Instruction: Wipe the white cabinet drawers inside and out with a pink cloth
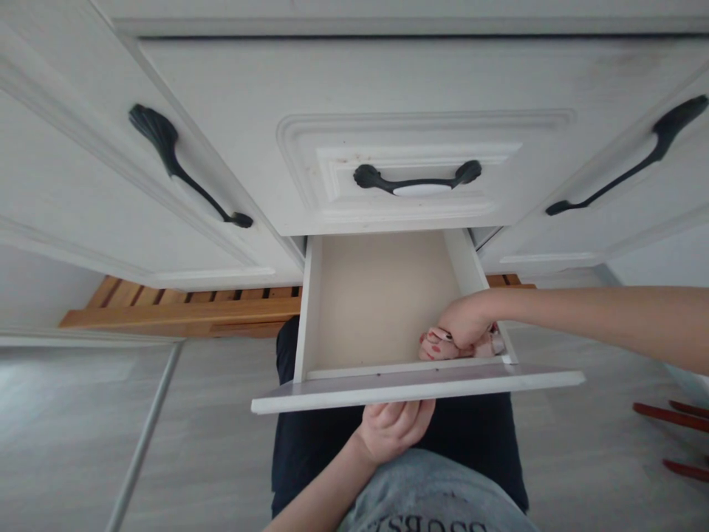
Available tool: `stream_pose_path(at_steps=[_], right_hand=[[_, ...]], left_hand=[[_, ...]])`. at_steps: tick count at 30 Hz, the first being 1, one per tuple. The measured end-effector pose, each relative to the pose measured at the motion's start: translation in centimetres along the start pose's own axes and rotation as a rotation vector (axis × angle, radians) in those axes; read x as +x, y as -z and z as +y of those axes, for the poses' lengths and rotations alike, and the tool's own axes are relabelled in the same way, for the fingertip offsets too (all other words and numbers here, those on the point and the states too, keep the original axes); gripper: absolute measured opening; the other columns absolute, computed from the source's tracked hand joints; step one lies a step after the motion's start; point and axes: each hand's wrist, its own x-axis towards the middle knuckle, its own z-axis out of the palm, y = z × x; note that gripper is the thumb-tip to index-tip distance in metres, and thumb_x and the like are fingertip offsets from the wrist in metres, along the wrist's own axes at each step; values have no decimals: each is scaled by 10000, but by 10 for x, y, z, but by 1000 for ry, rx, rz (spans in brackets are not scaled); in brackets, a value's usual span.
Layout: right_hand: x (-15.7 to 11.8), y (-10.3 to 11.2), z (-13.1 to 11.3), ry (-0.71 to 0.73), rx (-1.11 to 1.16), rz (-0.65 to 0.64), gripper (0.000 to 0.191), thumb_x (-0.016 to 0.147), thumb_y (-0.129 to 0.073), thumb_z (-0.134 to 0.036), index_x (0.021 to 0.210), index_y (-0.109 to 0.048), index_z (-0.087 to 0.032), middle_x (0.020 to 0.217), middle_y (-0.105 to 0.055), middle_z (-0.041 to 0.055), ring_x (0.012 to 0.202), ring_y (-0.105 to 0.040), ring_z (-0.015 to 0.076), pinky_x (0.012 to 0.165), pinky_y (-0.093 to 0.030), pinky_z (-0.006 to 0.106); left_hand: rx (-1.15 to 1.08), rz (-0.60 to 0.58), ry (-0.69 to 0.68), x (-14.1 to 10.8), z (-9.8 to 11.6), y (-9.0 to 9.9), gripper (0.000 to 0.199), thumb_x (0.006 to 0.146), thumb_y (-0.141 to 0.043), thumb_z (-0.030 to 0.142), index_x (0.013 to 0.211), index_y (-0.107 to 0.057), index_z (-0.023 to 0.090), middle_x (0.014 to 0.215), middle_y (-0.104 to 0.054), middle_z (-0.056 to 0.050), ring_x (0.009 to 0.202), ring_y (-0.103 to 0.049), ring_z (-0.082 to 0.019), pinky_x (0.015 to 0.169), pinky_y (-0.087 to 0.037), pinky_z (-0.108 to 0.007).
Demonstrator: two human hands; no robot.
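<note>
A white drawer (305, 318) is pulled out of the cabinet, its pale bottom showing. My left hand (396, 428) is curled against the outer face of the drawer's front panel (410, 391), near its middle; any handle there is hidden. Inside the drawer, at the front right corner, my right hand (468, 321) is closed over a small folded pink cloth (436, 347) with red marks. Part of the cloth pokes out on the far side of the hand, against the drawer's right wall.
Above is a shut drawer with a dark handle (418, 182). Cabinet doors with dark handles (191, 174) flank it. A slatted wooden platform (182, 307) lies under the cabinet. A metal floor strip (147, 436) runs at left; red-brown legs (670, 417) stand at right.
</note>
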Motion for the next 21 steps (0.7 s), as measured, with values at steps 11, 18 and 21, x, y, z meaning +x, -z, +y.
stream_pose_path(at_steps=[11, 18, 21], right_hand=[[-20, 36, -74, 742, 224, 406, 160, 776, -607, -81, 863, -543, -199, 904, -616, -3, 811, -526, 141, 764, -416, 269], [66, 17, -159, 1053, 350, 509, 22, 884, -575, -160, 879, -553, -159, 956, -627, 41, 885, -549, 150, 787, -423, 245], [68, 20, -152, 1010, 320, 426, 95, 830, -639, -158, 896, -571, -155, 945, -649, 20, 845, -543, 127, 773, -424, 216]], left_hand=[[-2, 42, 66, -6, 7, -7, 353, 708, -858, 316, 1052, -779, 307, 1030, -724, -1, 934, -572, -159, 1029, -434, -335], [-11, -24, 20, -12, 4, -1, 328, 715, -856, 365, 1032, -779, 331, 1053, -711, -14, 943, -550, -166, 994, -402, -320], [-18, -43, -1, -14, 3, -1, 345, 705, -865, 373, 1036, -777, 335, 1064, -707, -11, 937, -550, -161, 979, -404, -314]])
